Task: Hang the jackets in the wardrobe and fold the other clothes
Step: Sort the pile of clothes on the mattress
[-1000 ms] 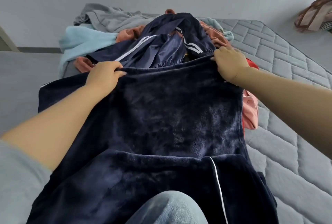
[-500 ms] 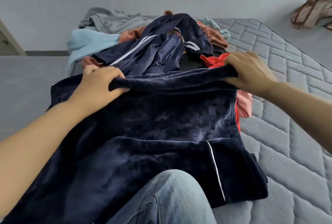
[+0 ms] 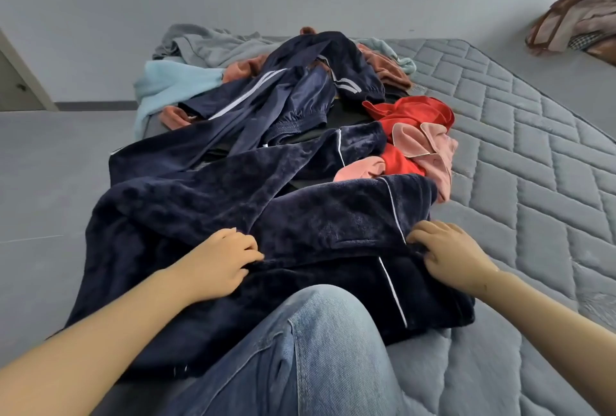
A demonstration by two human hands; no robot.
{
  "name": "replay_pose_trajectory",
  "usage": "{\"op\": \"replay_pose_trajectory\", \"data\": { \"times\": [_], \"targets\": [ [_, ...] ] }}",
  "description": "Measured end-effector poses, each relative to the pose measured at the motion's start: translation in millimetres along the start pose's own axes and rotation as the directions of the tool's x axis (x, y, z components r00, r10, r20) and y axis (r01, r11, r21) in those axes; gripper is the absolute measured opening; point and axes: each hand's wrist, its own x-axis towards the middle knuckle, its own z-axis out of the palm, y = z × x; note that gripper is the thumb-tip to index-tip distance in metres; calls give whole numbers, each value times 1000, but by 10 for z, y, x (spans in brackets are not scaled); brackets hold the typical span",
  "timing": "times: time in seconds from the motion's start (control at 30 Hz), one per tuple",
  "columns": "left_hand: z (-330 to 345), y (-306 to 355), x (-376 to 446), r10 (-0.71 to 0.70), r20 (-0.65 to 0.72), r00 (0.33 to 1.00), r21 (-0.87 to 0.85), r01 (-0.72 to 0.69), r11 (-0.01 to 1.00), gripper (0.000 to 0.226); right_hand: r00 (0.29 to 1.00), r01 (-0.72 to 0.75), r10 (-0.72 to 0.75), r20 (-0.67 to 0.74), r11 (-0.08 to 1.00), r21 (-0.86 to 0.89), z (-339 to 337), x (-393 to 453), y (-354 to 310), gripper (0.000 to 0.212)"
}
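A dark navy velvet garment with white piping (image 3: 320, 215) lies folded over on the grey quilted mattress (image 3: 520, 155), just beyond my bent knee in blue jeans (image 3: 320, 342). My left hand (image 3: 220, 262) grips the folded edge on the left, fingers curled into the fabric. On the right, the same folded edge is held by the curled fingers of my right hand (image 3: 450, 255), beside the white piping. Behind it lies a pile: a navy track jacket with white stripes (image 3: 286, 95), a red garment (image 3: 410, 115) and a pink one (image 3: 426, 149).
Further back on the mattress lie a light blue garment (image 3: 170, 82), a grey one (image 3: 206, 45) and a rust-brown one (image 3: 383, 65). Grey floor (image 3: 50, 162) runs along the left side. A brown bag (image 3: 580, 22) hangs at the upper right. Bare mattress stretches to the right.
Both hands have drawn the far edge of the navy velvet garment toward me and laid it down over the near part, folding it. The red and pink garments behind are now uncovered.
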Motion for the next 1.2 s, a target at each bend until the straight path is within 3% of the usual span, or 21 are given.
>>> {"op": "replay_pose_trajectory", "data": {
  "times": [0.1,0.17,0.2,0.27,0.3,0.33,0.5,0.63,0.73,0.83,0.93,1.0,1.07,1.13,1.2],
  "targets": [
    [-189,-77,52,-93,-79,993,-378,57,924,33,975,-12,65,-212,970,243,-232,142,-282,26],
    [-361,-203,87,-214,-173,961,-507,99,856,26,929,-9,204,-308,846,532,-339,318,-557,27],
    [-436,-288,104,-274,-192,942,-530,136,837,24,916,-37,300,-265,723,689,-386,447,-719,28],
    [-548,-498,131,-380,-188,906,-552,223,804,21,922,-131,387,-4,324,937,-432,764,-1024,28],
    [-578,-621,138,-425,-180,887,-557,264,787,20,920,-182,373,124,122,976,-425,940,-1145,26],
    [-595,-748,146,-468,-167,868,-562,307,768,19,910,-220,359,207,-4,975,-414,1121,-1243,28],
    [-540,-1408,169,-709,-61,702,-384,639,666,34,840,-330,346,418,-286,900,-384,1996,-1566,18],
    [-298,-1730,62,-787,88,611,-399,745,534,59,804,-430,294,517,-313,847,-345,2480,-1656,15],
    [-125,-1800,-26,-789,86,608,-464,725,508,50,785,-385,260,563,-506,772,-362,2627,-1680,10],
    [-116,-1799,-143,-757,44,652,-623,610,490,29,823,-234,322,469,-560,795,-415,2583,-1752,13],
    [-273,-1740,-365,-699,15,715,-812,416,409,18,865,31,429,260,-563,826,-531,2331,-1905,15],
    [-405,-1701,-586,-658,-6,753,-840,353,412,19,923,102,358,144,-587,803,-611,2079,-2051,19],
    [-511,-1696,-870,-611,38,791,-827,368,426,19,964,105,254,77,-631,769,-643,1782,-2234,38],
    [-560,-1700,-1173,-550,201,810,-773,476,419,22,993,63,114,17,-663,746,-626,1471,-2469,41],
    [-513,-1668,-1428,-525,389,757,-612,638,467,33,997,-65,-74,25,-610,790,-554,1212,-2698,36]
  ]
}}
